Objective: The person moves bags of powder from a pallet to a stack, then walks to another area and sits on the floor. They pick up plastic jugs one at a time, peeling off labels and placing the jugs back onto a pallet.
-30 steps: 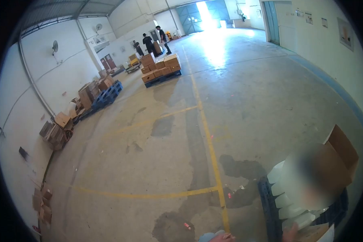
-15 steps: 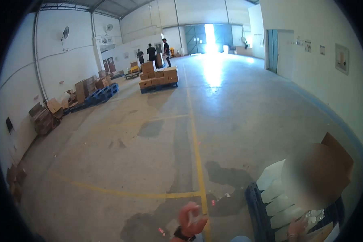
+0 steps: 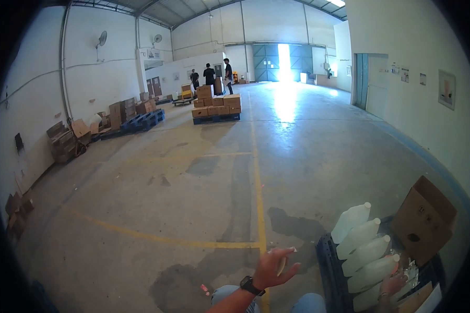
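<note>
My left hand [image 3: 278, 267], with a black watch on its wrist, is raised over the floor in front of my knees. Its fingers curl around a pale beige thing I cannot make out, and a small white bit shows at the index fingertip. Low on the right, my right hand [image 3: 393, 283] is at a crinkled clear plastic bag [image 3: 412, 272]; its fingers seem closed on the plastic, partly hidden. Beside it, several whitish plastic jugs [image 3: 368, 252] stand in a slanting row on a dark blue pallet [image 3: 326, 261].
An open cardboard box [image 3: 422, 216] lies tilted behind the jugs. Ahead, a blue pallet bears stacked cartons [image 3: 216, 107], with several people [image 3: 209, 75] behind it. More boxes and pallets [image 3: 141, 121] line the left wall. Yellow lines [image 3: 258, 198] mark the stained floor.
My left hand has moved right and up, and its fingers have spread somewhat. My view has tilted up and turned slightly left. The blur over the jugs and box is gone.
</note>
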A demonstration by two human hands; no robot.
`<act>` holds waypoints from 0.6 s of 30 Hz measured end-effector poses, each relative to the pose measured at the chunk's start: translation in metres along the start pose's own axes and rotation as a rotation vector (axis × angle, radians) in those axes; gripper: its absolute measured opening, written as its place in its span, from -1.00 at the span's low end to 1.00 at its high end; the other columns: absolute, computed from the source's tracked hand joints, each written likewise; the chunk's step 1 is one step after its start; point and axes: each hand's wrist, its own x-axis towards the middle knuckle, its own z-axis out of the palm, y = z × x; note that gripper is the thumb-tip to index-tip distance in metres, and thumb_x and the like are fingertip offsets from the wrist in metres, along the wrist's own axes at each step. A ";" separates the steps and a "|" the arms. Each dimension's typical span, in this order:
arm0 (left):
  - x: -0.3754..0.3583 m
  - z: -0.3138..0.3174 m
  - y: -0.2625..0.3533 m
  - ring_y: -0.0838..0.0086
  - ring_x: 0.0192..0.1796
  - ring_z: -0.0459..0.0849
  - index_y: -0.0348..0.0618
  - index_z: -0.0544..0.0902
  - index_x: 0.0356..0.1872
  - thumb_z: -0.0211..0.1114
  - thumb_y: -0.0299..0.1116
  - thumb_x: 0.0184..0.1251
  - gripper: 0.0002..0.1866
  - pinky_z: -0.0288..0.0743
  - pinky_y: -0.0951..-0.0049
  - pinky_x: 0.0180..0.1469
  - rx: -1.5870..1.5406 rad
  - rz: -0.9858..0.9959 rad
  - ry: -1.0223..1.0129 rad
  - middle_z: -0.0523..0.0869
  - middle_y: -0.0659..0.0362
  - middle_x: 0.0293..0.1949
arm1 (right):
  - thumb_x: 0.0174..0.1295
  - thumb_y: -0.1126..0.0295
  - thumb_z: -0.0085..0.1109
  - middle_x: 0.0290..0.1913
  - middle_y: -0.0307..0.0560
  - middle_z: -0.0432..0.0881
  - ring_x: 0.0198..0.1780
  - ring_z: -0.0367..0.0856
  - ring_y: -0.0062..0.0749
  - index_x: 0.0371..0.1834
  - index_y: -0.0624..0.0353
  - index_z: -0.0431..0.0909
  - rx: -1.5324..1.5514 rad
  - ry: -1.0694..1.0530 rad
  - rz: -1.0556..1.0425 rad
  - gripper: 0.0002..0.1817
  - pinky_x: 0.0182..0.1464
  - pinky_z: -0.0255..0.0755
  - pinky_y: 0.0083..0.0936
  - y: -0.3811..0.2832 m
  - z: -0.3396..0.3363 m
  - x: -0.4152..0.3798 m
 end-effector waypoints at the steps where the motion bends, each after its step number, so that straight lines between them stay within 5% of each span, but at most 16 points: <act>1: -0.003 0.008 -0.002 0.44 -0.44 0.64 -0.12 0.60 0.21 0.64 -0.35 0.16 -0.42 0.51 0.42 -0.32 -0.022 -0.051 -0.031 0.65 0.21 -0.43 | 0.30 0.32 0.36 0.33 0.16 0.34 0.35 0.41 0.20 0.35 0.23 0.39 0.025 -0.005 0.032 -0.42 0.30 0.49 0.02 0.001 0.001 0.001; 4: -0.015 0.023 0.001 0.44 -0.41 0.67 -0.11 0.61 0.23 0.61 -0.34 0.21 -0.44 0.53 0.42 -0.31 -0.018 -0.106 -0.115 0.65 0.20 -0.42 | 0.30 0.31 0.34 0.23 0.20 0.44 0.29 0.47 0.15 0.36 0.13 0.44 0.039 0.142 0.023 -0.44 0.26 0.51 0.01 0.017 0.015 0.001; 7: -0.021 0.029 -0.004 0.47 -0.40 0.66 -0.10 0.62 0.23 0.58 -0.30 0.26 -0.47 0.52 0.44 -0.30 0.014 -0.100 -0.164 0.64 0.20 -0.41 | 0.29 0.33 0.37 0.30 0.24 0.42 0.30 0.49 0.13 0.40 0.18 0.38 0.238 -0.011 0.317 -0.37 0.26 0.50 0.00 0.026 0.015 0.001; 11: -0.015 0.032 -0.006 0.52 -0.40 0.59 -0.12 0.63 0.22 0.56 -0.26 0.31 -0.50 0.50 0.45 -0.30 -0.050 -0.335 -0.200 0.61 0.21 -0.42 | 0.34 0.32 0.30 0.27 0.35 0.50 0.05 0.68 0.11 0.45 0.35 0.20 0.918 -0.115 0.491 -0.30 -0.07 0.66 -0.13 0.111 0.120 0.049; 14: -0.016 0.039 -0.013 0.55 -0.42 0.54 -0.13 0.63 0.22 0.54 -0.26 0.34 -0.52 0.48 0.45 -0.30 -0.124 -0.372 -0.101 0.57 0.22 -0.45 | 0.38 0.36 0.23 0.16 0.34 0.59 -0.29 0.76 0.02 0.41 0.44 0.21 1.044 -0.122 0.523 -0.37 -0.52 0.64 -0.31 0.088 0.123 0.047; 18: -0.013 0.044 -0.012 0.58 -0.43 0.52 -0.14 0.65 0.20 0.52 -0.26 0.36 -0.56 0.46 0.47 -0.31 -0.070 -0.363 -0.126 0.56 0.23 -0.47 | 0.43 0.28 0.22 -0.09 0.26 0.73 -0.37 0.77 0.02 0.22 0.52 0.42 0.958 -0.019 0.624 -0.50 -0.42 0.68 -0.24 0.067 0.099 0.028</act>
